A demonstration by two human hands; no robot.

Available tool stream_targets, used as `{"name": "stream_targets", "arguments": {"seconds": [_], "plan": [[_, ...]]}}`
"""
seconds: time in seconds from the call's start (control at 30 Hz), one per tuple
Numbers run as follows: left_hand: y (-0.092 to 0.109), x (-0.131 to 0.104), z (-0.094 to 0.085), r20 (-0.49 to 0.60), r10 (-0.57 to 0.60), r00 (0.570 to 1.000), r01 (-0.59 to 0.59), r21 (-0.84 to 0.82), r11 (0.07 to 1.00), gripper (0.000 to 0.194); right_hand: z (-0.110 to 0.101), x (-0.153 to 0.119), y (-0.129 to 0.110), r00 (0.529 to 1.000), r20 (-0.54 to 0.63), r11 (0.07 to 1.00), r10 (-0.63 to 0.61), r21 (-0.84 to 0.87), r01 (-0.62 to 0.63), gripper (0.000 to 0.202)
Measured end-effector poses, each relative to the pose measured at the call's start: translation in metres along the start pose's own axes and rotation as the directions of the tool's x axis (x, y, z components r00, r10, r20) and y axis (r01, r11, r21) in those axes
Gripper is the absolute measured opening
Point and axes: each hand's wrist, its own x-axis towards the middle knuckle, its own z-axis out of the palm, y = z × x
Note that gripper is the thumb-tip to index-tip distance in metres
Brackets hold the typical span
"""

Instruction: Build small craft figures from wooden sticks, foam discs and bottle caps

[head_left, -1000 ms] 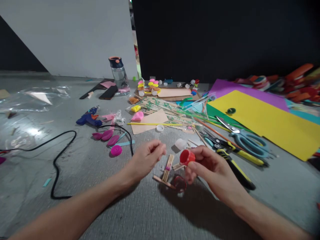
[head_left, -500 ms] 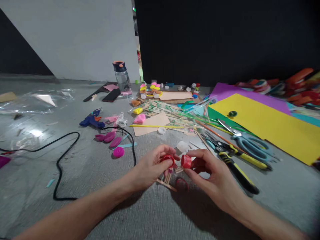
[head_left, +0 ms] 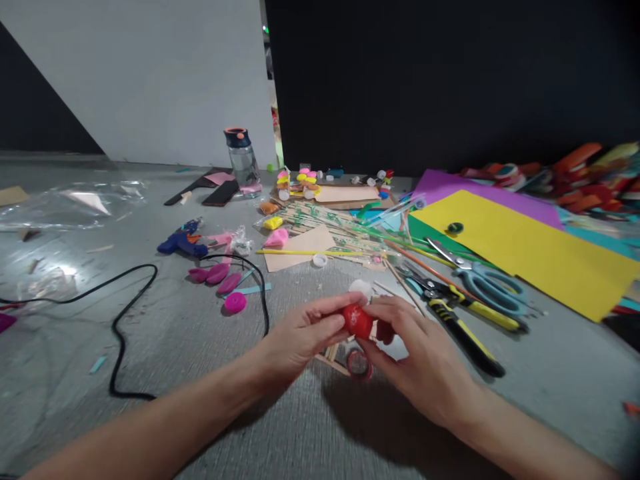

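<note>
While I've got both hands up over the gray table (head_left: 280, 433), the red plastic cap (head_left: 356, 321) is basically right between them, white print facing the camera. My left hand (head_left: 305, 333) has the thumb and fingertips pinched on its left side, and my right hand (head_left: 413, 347) is pinching the right side with the thumb below and fingers curled over the top. Can't tell from this angle if that's one cap or two pushed together, fingers cover too much. Just below, a round red-rimmed ring (head_left: 359, 365) sits on the table beside some wooden sticks (head_left: 331, 360), partly hidden by my left hand. A whitish lump (head_left: 361, 288) is just behind my fingertips, too covered to name. Off to the right I've got pliers with black-and-yellow handles (head_left: 463, 333) and blue-handled scissors (head_left: 493, 287), then a big yellow sheet (head_left: 540, 250) with a small dark green cap (head_left: 455, 229) on it. Over on the left there's a blue glue gun (head_left: 183, 243), plus a magenta disc (head_left: 235, 303) near the black cord (head_left: 120, 333). The water bottle (head_left: 244, 165) stands upright way at the back.
</note>
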Motion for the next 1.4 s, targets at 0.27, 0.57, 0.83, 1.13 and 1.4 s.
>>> {"name": "stream_targets", "arguments": {"seconds": [0.27, 0.57, 0.83, 1.13, 1.4], "plan": [[0.003, -0.001, 0.0, 0.031, 0.112, 0.993, -0.114, 0.093, 0.989, 0.031, -0.003, -0.005, -0.003, 0.996, -0.062, 0.997, 0.056, 0.063, -0.053, 0.025], [0.005, -0.004, 0.005, 0.003, 0.13, 0.991, -0.13, 0.103, 0.986, 0.031, -0.008, -0.004, -0.002, 0.999, -0.054, 0.997, 0.001, 0.075, 0.003, 0.022], [0.002, -0.007, 0.002, 0.016, 0.145, 0.989, -0.146, 0.139, 0.979, 0.031, -0.009, -0.007, -0.005, 0.999, -0.036, 0.999, 0.006, 0.047, -0.004, 0.02], [0.001, -0.009, -0.003, 0.074, 0.09, 0.993, -0.102, 0.172, 0.98, 0.034, -0.012, -0.004, -0.008, 0.999, -0.037, 0.997, 0.009, 0.072, -0.006, 0.018], [0.002, -0.011, -0.002, 0.056, 0.182, 0.982, -0.189, 0.406, 0.894, 0.033, -0.011, -0.008, -0.005, 1.0, -0.018, 1.0, -0.007, 0.025, 0.008, 0.02]]}}
